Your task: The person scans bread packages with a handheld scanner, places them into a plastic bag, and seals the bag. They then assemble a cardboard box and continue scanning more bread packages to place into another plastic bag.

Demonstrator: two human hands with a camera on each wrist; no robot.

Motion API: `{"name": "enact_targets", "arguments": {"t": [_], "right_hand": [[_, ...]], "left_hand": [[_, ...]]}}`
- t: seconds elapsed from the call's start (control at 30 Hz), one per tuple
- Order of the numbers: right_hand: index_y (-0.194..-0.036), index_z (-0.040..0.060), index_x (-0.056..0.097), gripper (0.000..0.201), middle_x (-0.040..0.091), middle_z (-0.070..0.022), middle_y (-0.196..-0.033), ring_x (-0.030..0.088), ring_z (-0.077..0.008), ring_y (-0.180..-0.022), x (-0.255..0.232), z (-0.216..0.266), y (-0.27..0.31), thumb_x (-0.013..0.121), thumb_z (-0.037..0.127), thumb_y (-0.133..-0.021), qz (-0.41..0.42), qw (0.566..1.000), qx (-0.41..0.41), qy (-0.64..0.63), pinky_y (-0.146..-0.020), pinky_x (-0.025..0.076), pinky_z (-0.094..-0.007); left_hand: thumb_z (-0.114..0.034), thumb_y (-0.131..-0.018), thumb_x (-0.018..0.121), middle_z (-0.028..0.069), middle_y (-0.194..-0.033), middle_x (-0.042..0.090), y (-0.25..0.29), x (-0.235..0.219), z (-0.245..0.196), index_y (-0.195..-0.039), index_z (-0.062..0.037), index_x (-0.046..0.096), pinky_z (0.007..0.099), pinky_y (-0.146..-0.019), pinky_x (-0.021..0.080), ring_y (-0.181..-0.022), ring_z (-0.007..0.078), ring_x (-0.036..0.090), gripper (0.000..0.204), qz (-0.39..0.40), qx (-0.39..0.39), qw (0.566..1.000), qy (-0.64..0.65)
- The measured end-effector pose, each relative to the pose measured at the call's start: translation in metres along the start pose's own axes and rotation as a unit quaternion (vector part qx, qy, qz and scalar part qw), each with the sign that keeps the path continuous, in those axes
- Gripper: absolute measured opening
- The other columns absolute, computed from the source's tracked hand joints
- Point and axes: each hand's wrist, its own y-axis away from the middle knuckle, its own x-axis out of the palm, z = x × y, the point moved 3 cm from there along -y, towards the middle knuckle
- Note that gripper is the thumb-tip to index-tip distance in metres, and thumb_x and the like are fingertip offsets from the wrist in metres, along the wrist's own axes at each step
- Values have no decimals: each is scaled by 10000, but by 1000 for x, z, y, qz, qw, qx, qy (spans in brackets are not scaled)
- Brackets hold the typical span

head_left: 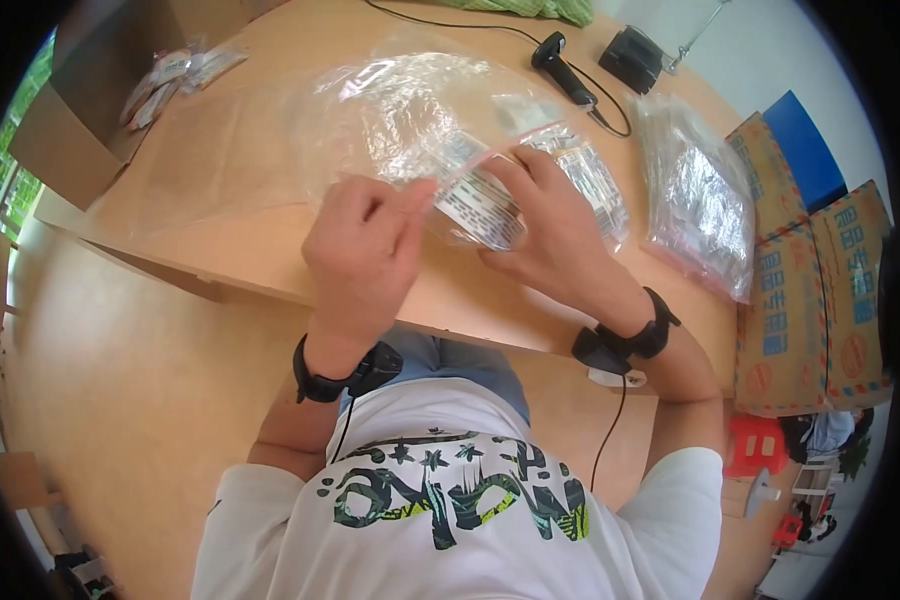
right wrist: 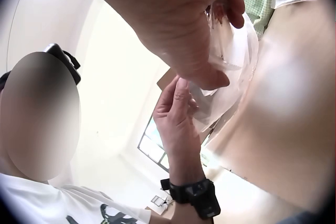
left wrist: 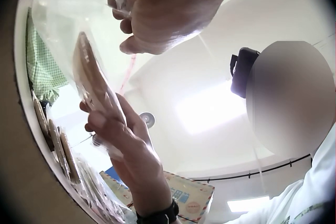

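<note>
My left hand (head_left: 362,258) pinches the edge of a clear plastic zip bag (head_left: 395,115) between thumb and curled fingers, near a pinkish strip along its mouth. On the other side, my right hand (head_left: 560,235) grips a flat packet with printed labels (head_left: 480,208), thumb on the near side and fingers over the top. Clear film wraps round this packet, and the wide bag spreads out behind it. In the left wrist view the packet (left wrist: 94,77) stands tilted in the right hand (left wrist: 134,153). The right wrist view shows the left thumb and fingertips (right wrist: 180,90) together at the film.
A stack of clear bags (head_left: 695,190) lies at the right, beside cardboard boxes (head_left: 790,310). Behind are a barcode scanner (head_left: 567,75) with its cable and a black stand (head_left: 632,60). Small packets (head_left: 175,75) and an open carton (head_left: 70,145) sit at the left.
</note>
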Motion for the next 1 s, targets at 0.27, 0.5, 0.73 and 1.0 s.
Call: {"name": "enact_targets", "arguments": {"t": [0.27, 0.5, 0.73, 1.0], "right_hand": [[-1161, 18, 541, 577, 546, -244, -1068, 549, -394, -924, 19, 13, -26, 762, 199, -660, -2, 988, -83, 128, -776, 473, -429], [-1184, 57, 555, 533, 529, -214, -1232, 527, -391, -1096, 61, -33, -36, 723, 279, -730, 183, 978, -61, -81, -845, 474, -420], [-1208, 36, 560, 546, 486, -255, -1284, 512, -384, -1138, 83, 3, -84, 702, 320, -764, -49, 987, -71, 135, -918, 457, -450], [-1179, -25, 553, 637, 508, -257, -1241, 527, -375, -1108, 109, -47, -119, 720, 446, -784, -11, 999, -11, 46, -892, 474, -427]], "left_hand": [[-43, -761, 697, 58, -701, 526, -2, 11, -12, -949, -106, 688, 340, -519, 419, -596, 236, 530, 199, 65, 58, 995, -39], [-55, -783, 670, 54, -719, 542, -21, 5, -12, -943, -101, 684, 341, -523, 434, -593, 246, 544, 168, 64, 54, 993, 80], [-52, -749, 669, 62, -765, 590, -6, 25, -34, -946, -92, 670, 330, -535, 477, -650, 251, 609, 201, 109, 94, 976, 164], [-42, -783, 579, 128, -1065, 606, 5, -15, 3, -1212, -94, 579, 430, -841, 464, -964, 341, 563, 432, 153, 76, 979, 112]]}}
